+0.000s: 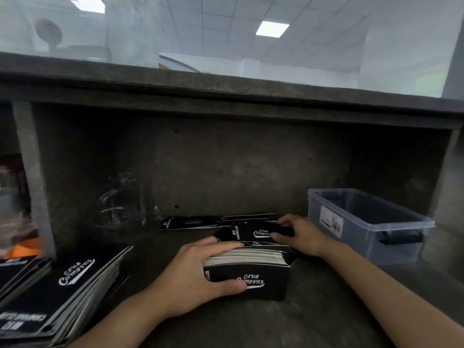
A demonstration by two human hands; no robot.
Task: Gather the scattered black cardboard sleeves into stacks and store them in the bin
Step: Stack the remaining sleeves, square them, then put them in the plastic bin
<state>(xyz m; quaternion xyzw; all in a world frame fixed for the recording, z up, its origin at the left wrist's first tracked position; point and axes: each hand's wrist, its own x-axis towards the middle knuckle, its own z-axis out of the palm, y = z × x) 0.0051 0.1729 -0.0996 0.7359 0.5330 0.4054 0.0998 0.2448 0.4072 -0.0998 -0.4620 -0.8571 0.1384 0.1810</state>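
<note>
The left hand (198, 277) clamps the stack (271, 277), which stands on edge at the middle of the counter (251, 325): thumb curled across the front face, fingers over the top edges. The right hand (303, 237), at 1 o'clock from the stack, pinches one sleeve (248, 233) between thumb and fingers and holds it flat just behind the stack's top.

The step in hand looks like adding this sleeve to the back of the stack. To do it well, tip the sleeve upright so that its long edge runs along the others, slide it down behind the last one, and let the left fingers lift only enough to admit it, or the pack will fan out. Then tap the edges flush on the counter.

More loose sleeves (190, 222) lie flat at 11 o'clock, by the back wall. A big slumped pile (65, 280) sits at 9 o'clock. The bin (359, 247) stands at 2 o'clock, well apart from the stack; it appears to hold no sleeves, though its walls are cloudy. A glass jar (123, 202) is at 10 o'clock.

Each sleeve carries "Club Camping" in white script with a swoosh under it, and "CAMPING CLUB" in block capitals along one side. The bin has a white label; its print is too small to read
</note>
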